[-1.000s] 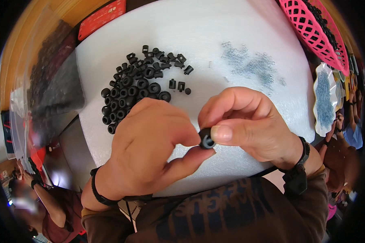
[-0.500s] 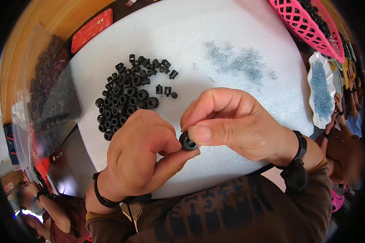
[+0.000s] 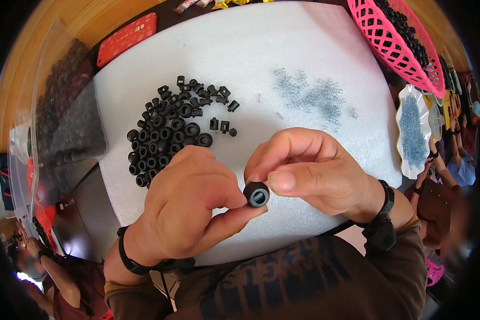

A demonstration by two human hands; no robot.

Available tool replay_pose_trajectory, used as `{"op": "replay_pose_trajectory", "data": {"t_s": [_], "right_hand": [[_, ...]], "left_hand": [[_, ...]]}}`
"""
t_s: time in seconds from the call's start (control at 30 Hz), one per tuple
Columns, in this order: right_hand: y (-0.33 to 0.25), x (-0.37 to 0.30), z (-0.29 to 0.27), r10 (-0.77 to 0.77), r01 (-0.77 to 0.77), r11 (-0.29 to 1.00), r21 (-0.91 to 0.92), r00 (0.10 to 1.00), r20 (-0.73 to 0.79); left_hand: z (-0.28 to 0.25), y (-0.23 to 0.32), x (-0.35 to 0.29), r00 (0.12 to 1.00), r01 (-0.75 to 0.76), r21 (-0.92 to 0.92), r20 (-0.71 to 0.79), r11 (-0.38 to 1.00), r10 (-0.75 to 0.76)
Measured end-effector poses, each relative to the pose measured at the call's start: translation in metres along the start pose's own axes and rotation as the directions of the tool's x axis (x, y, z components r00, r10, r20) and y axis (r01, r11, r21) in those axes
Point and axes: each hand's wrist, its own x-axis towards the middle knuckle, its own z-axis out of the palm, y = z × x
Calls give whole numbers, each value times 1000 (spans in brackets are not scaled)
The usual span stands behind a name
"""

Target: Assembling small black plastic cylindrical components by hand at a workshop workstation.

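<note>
Between my two hands is a black ball-shaped cord lock [image 3: 257, 195], its round open end facing up with a grey ring and a dark slot inside. My left hand [image 3: 192, 200] pinches it between thumb and bent index finger. At its upper right edge, the closed fingertips of my right hand [image 3: 309, 170] rest against it, the thumb beside the rim. Left of centre, a heap of black round cord lock bodies [image 3: 165, 133] lies on the white foam sheet [image 3: 224, 48], with smaller black slotted plungers [image 3: 189, 88] along its far side. Small metal springs [image 3: 320, 98] are scattered farther right.
A clear plastic bin [image 3: 69, 106] of dark parts stands left, near a red flat case [image 3: 127, 38]. At right are a pink basket [image 3: 378, 40] of black parts and a white wavy dish [image 3: 402, 128] of springs. Other people sit at both sides.
Both hands have shifted slightly right and down in the view with the cord lock. Its open end now faces up more and shows the slot; my right thumb has moved off its face.
</note>
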Motion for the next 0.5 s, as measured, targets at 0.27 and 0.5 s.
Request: {"op": "replay_pose_trajectory", "data": {"t_s": [0.27,0.5], "right_hand": [[-1,-2,1,6,-7,999,-52,1000,-9],[-2,0,2,73,-73,997,-8,997,-36]], "left_hand": [[3,0,-1,999,-31,3,-15,1000,31],[2,0,-1,999,-22,30,-34,999,23]]}}
